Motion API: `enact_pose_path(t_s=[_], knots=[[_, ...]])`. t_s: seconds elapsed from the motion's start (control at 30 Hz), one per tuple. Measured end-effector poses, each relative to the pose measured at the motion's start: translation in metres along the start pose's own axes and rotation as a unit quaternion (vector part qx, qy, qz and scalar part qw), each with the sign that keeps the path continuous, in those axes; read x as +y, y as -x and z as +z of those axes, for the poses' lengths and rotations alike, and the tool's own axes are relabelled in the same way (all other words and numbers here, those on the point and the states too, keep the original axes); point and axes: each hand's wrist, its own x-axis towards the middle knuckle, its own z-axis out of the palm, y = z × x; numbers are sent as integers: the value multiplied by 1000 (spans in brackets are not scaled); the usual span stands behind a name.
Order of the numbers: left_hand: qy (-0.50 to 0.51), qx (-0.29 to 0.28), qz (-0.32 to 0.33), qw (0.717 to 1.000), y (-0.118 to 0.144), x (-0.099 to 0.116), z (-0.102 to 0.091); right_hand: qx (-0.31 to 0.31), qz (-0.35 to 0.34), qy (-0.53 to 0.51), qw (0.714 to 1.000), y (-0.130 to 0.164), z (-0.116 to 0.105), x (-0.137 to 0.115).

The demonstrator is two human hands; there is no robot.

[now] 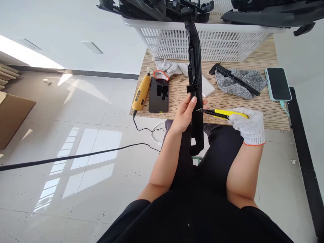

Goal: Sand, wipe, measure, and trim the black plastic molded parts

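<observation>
bare left hand (184, 116) is wrapped around the middle of the long black plastic part (196, 101), thumb up on its near face, fingers hidden behind it, a firm closed hold. the part stands nearly upright in front of the person, low end hanging over the lap, top end reaching up toward the white basket (215, 45) at the far edge of the table (253, 111). gloved right hand (249, 125) is closed around the yellow utility knife (224, 114), its dark tip laid against the right edge of the part just beside the left thumb.

by the look of it the part is stiff, light moulded plastic, long enough to swing if gripped at one end, so mid-length is the sensible place to hold it. smooth surface, could slip in a bare palm, and that thumb sits close to the blade.

moving outward: on the table to the left, a dark phone (158, 95) face up, a yellow rotary tool (140, 92) beside it with its cord running off to the floor. a spare white glove (168, 69) further back. to the right, a grey cloth (240, 84) with a black strip (235, 78) lying on it, and a second phone (277, 83) in a pale case, plugged in. more black parts (157, 6) pile out of the basket.
</observation>
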Motion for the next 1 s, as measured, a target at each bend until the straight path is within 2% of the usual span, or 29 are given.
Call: enact_pose_path(t_s=[0.07,0.17,0.3,0.4,0.53,0.63,0.73,0.87,0.97,1.0], knots=[[12,5,-8,1000,-1,-1,1,2,-4,26,1000,1,2,-2],[13,8,-16,1000,-1,0,2,59,-22,-16,998,2,4,-3],[30,-7,-11,999,0,1,1,20,-16,13,1000,1,3,-2],[42,-25,4,999,0,1,-1,67,-31,-19,997,0,2,1],[33,-21,4,999,1,1,0,27,-42,20,999,0,1,4],[39,-15,9,999,1,1,0,69,-48,14,996,1,1,3],[65,-12,14,998,0,1,0,31,-40,38,998,2,2,2],[69,9,5,998,1,1,0,73,-45,8,996,2,2,2],[58,5,-4,998,1,3,0,42,-41,35,998,1,2,2],[55,2,-3,998,1,3,0,49,-43,35,997,2,2,2]])
